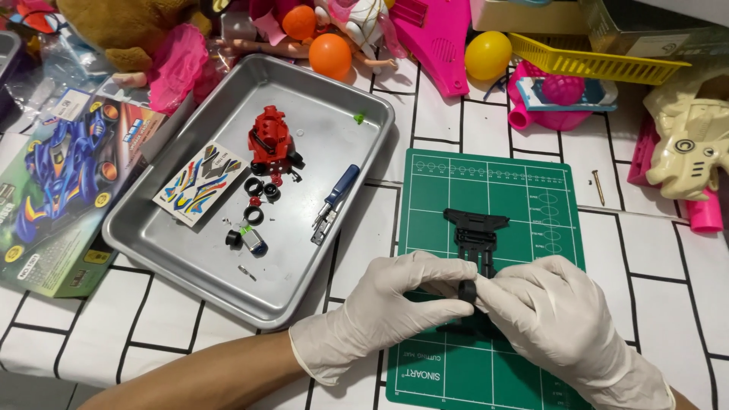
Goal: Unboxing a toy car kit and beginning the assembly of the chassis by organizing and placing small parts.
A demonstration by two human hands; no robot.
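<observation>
From the head camera, both hands wear white gloves and meet over a green cutting mat (531,197) on a white cloth with black lines. The left hand (395,300) and the right hand (554,304) pinch a small black wheel (467,290) between their fingertips, fingers curled tight around it from either side. The wheel sits at the near end of a black toy car chassis (477,231), which lies flat on the mat and reaches away from the hands; whether the wheel is already seated on the chassis I cannot tell.

To the left of the mat stands a metal tray (304,288). In it lie a red car body (272,140), 3 loose black tyres (260,196) just below it, a small motor (252,239), a sticker sheet (199,184) and a blue-handled screwdriver (338,190), all well apart from the hands. A printed kit box (61,182) lies just left of the tray. Plastic toys crowd the far edge of the table, among them an orange ball (329,55) and a yellow basket (596,64). A single screw (598,186) lies right of the mat.
</observation>
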